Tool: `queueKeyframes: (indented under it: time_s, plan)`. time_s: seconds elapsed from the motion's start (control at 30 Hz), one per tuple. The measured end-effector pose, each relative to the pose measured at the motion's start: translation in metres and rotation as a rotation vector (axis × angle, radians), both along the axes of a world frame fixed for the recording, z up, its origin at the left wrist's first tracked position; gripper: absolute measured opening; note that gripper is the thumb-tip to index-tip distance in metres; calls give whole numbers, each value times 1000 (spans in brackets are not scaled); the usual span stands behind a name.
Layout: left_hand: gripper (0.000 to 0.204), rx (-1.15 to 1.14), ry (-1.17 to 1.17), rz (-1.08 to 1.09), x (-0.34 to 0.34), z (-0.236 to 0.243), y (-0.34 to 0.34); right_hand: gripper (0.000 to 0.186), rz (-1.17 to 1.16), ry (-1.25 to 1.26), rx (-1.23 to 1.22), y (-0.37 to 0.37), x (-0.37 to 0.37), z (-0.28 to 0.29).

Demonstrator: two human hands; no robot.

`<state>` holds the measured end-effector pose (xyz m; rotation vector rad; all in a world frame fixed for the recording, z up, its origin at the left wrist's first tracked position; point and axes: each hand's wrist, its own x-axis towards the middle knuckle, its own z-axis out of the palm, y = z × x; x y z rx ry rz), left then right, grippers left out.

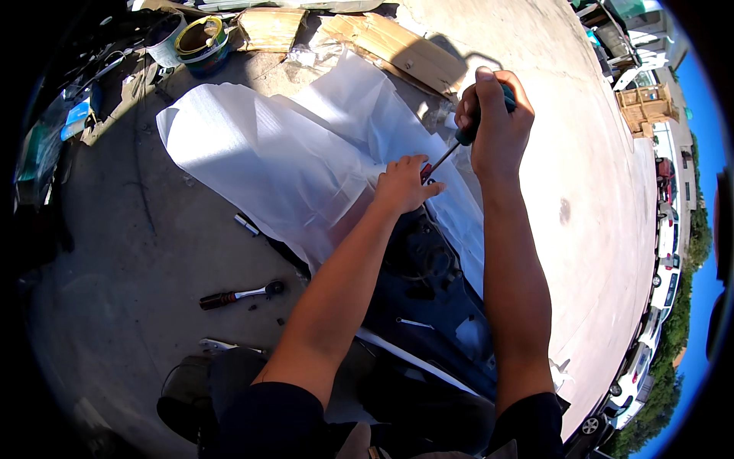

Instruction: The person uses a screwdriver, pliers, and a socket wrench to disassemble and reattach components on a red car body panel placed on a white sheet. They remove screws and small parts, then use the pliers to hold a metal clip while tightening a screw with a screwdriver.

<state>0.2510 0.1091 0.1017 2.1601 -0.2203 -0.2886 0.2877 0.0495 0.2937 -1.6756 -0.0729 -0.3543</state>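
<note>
My right hand (501, 126) is closed round the dark green handle of a screwdriver (445, 159), raised with its shaft slanting down to the left. The shaft's lower end meets a small red part (426, 174) at the edge of a dark panel (428, 256), which looks like a car door panel. My left hand (404, 186) rests beside that spot, fingers and thumb spread on either side of the red part. The exact tip is too small to make out. White foam sheeting (267, 145) lies under and beyond the panel.
A ratchet (243, 294) and small dark bits lie on the concrete to the left, with a metal tool (222, 345) nearer me. A small wrench (414, 323) lies on the panel. Buckets (202, 42) and cardboard (397, 50) stand at the back; parked cars (638, 359) line the right.
</note>
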Motion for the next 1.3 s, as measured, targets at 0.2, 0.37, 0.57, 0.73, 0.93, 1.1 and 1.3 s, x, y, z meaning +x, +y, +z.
queueKeyframes:
  time_s: [0.2,0.37,0.57,0.73,0.93,1.1,1.3]
  plan:
    - [75,-326,257,-151,7,-4,5,30,-11,99,-55,1,13,-16]
    - [76,-194,257,-174,6,13,6,28,-42,123,-101,0,17,-24]
    - [70,-170,230,-157,5,15,8,29,-35,91,-65,-4,15,-27]
    - [65,-157,226,-126,7,6,3,30,-112,80,-45,-5,3,-24]
    - [64,-178,243,-101,7,2,0,23,-172,-45,209,-24,-15,-29]
    - [65,-191,220,-93,7,4,3,16,-204,-78,357,-33,-37,-30]
    - [66,-197,220,-101,10,-2,6,16,-187,-138,445,-49,-52,-40]
